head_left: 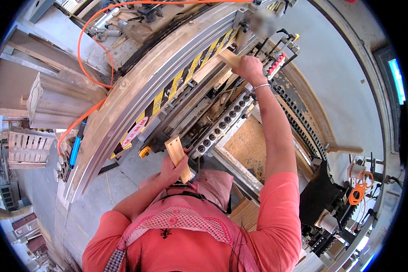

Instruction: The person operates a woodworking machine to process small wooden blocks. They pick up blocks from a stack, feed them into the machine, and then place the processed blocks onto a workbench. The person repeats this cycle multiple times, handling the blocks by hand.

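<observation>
Two separate grips: left hand (171, 168) is clamping wooden block (176, 152) before apron (216, 182), long axis pointing outward; right hand (250, 69), well apart and nearer striped beam (182, 81), is clamping second block (230, 59).

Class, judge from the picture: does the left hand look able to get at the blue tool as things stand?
Probably not directly: the left hand grips a wooden piece, and the long beam lies between it and the blue tool.
</observation>
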`<state>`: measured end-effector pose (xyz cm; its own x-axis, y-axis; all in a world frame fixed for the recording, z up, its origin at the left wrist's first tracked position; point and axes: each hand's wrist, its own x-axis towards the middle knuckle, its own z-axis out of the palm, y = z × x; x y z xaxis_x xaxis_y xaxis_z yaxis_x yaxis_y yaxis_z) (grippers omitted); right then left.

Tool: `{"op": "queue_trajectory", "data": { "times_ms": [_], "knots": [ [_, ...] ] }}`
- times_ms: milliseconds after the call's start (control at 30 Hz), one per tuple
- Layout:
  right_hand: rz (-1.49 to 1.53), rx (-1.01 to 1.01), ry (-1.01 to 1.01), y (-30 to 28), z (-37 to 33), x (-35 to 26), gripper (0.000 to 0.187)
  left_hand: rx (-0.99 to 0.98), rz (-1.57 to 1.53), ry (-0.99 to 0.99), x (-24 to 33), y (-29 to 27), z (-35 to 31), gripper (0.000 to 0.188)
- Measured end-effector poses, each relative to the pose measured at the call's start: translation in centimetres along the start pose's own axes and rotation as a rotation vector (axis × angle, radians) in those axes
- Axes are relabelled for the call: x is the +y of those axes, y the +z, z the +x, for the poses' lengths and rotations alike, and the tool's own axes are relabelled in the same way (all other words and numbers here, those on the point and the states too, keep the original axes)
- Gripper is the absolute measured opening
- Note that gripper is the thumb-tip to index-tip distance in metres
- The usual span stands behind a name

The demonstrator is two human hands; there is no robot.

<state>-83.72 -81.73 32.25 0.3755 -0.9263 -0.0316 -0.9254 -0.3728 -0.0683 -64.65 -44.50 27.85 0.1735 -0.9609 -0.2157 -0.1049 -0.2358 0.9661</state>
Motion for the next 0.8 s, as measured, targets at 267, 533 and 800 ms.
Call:
{"op": "queue_trajectory", "data": {
  "times_ms": [267,533,800],
  "knots": [
    [0.006,-0.024,0.067,-0.2,0.1,-0.7,0.045,-0.018,-0.013,-0.008,0.2,0.1,0.1,0.02],
    [-0.025,-0.03,0.065,-0.5,0.2,-0.7,0.045,-0.029,0.032,-0.021,-0.8,-0.1,0.3,0.02],
    [-0.04,0.0,0.046,0.2,0.3,-0.6,0.041,-0.022,-0.039,-0.09,-0.9,0.1,0.0,0.022]
  ]
}}
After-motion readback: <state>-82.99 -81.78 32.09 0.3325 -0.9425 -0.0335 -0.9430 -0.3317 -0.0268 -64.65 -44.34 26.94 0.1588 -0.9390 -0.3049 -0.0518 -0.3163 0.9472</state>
